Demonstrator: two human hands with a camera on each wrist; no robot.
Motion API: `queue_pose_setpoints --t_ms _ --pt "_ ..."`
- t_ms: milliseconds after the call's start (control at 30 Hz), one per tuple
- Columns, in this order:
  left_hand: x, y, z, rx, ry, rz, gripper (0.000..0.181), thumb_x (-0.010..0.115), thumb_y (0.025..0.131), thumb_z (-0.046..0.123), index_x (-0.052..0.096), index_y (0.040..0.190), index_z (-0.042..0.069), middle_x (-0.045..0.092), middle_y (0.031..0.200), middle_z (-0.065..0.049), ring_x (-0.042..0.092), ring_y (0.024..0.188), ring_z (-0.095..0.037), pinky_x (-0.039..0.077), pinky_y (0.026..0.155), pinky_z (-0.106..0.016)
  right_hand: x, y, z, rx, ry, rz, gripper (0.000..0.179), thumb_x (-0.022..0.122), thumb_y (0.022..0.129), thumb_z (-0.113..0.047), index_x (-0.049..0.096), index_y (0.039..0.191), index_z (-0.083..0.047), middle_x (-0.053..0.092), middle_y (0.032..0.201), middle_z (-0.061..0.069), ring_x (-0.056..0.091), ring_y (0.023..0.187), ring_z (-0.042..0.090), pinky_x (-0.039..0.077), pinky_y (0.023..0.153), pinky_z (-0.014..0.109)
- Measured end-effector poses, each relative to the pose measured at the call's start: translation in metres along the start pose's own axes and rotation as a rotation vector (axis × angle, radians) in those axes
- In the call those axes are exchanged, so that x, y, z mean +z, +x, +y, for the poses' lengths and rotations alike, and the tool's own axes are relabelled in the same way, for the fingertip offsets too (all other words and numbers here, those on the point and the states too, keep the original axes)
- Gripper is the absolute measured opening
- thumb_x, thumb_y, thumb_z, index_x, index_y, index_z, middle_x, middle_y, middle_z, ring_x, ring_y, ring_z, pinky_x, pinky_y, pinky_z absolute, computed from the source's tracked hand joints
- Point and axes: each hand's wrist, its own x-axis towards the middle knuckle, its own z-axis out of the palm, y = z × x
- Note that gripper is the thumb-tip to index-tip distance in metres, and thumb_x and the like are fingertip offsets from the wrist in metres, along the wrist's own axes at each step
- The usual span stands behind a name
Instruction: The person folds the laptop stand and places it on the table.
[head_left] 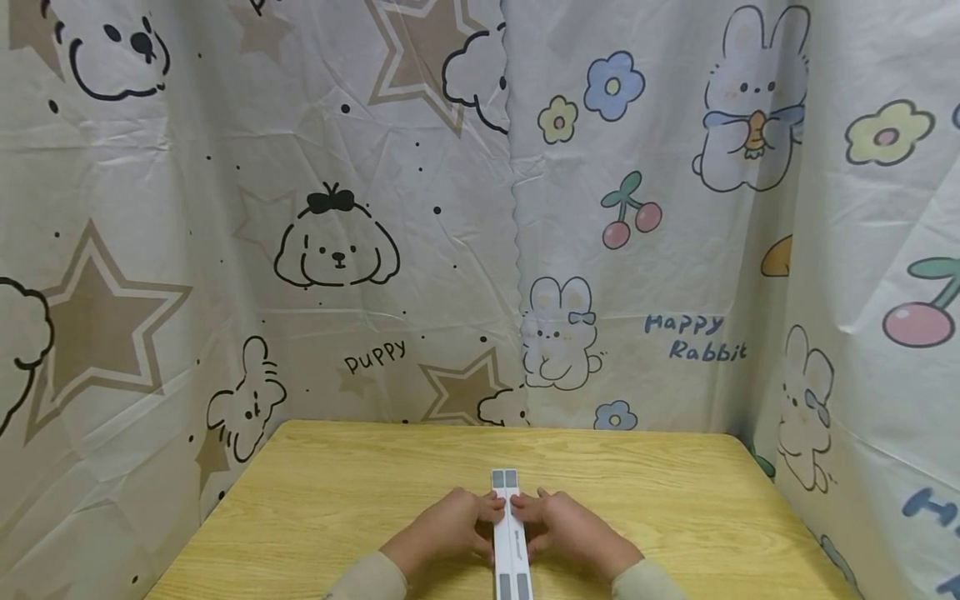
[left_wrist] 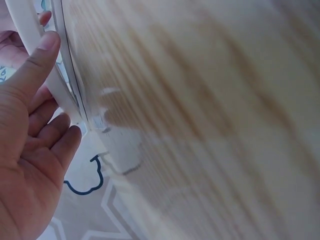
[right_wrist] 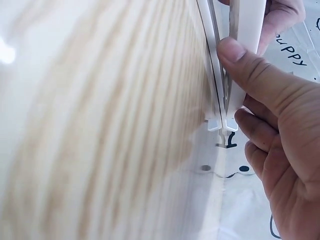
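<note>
A white folding laptop stand (head_left: 512, 542), folded into a long narrow shape with grey pads at both ends, points away from me over the table. My left hand (head_left: 452, 523) grips its left side, and my right hand (head_left: 561, 525) grips the right side. In the left wrist view, the left thumb (left_wrist: 36, 65) lies along a white bar (left_wrist: 24, 20) with the fingers behind it. The right wrist view has the right thumb (right_wrist: 250, 67) at the slit between a thin strip and a thicker white bar (right_wrist: 250, 25). The stand's two long halves lie close together.
The yellow wood-grain table (head_left: 337, 475) spreads out around the hands. Behind it and at both sides hangs a pale curtain (head_left: 465, 250) printed with puppies, rabbits, stars and flowers.
</note>
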Motion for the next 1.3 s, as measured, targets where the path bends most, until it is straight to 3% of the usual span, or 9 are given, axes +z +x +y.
queue_pose_setpoints --t_ms 367,633,900,1133,1300 --pt "0.0 0.002 0.0 0.01 0.087 0.008 0.062 0.093 0.068 0.038 0.074 0.125 0.023 0.064 0.138 0.01 0.057 0.133 -0.012 0.046 0.113 -0.033 -0.001 0.0 -0.003 -0.06 -0.154 0.012 0.062 0.086 0.076 -0.035 0.069 0.134 -0.024 0.057 0.149 0.002 0.049 0.139 0.04 0.038 0.116 0.058" --pt "-0.001 0.001 -0.003 0.034 0.136 0.013 0.056 0.09 0.071 0.042 0.075 0.122 0.026 0.064 0.138 0.009 0.058 0.132 -0.013 0.046 0.114 -0.038 -0.002 -0.003 -0.002 -0.077 -0.101 0.008 0.06 0.083 0.079 -0.036 0.067 0.136 -0.025 0.054 0.151 0.0 0.047 0.142 0.04 0.033 0.118 0.059" --pt "0.0 0.0 -0.007 0.11 0.14 -0.006 0.051 0.084 0.079 0.04 0.074 0.126 0.023 0.064 0.14 0.006 0.057 0.135 -0.016 0.044 0.114 -0.051 -0.004 -0.005 0.0 -0.161 -0.226 -0.018 0.045 0.071 0.094 -0.033 0.066 0.137 -0.022 0.057 0.149 -0.001 0.047 0.144 0.025 0.027 0.12 0.063" --pt "-0.002 0.0 -0.003 0.153 0.2 -0.018 0.035 0.082 0.082 0.037 0.078 0.114 0.022 0.069 0.132 0.008 0.062 0.127 -0.011 0.052 0.106 -0.03 -0.004 -0.011 -0.007 -0.237 -0.41 0.053 0.029 0.066 0.1 -0.031 0.074 0.126 -0.021 0.064 0.14 -0.002 0.054 0.138 0.028 0.036 0.115 0.064" --pt "-0.01 -0.002 0.007 0.169 0.319 0.013 0.029 0.081 0.087 0.035 0.079 0.112 0.021 0.071 0.127 0.008 0.066 0.117 -0.008 0.055 0.099 -0.026 -0.01 -0.014 -0.013 -0.276 -0.549 0.128 0.026 0.068 0.099 -0.031 0.076 0.122 -0.021 0.068 0.135 -0.002 0.059 0.132 0.029 0.039 0.115 0.061"
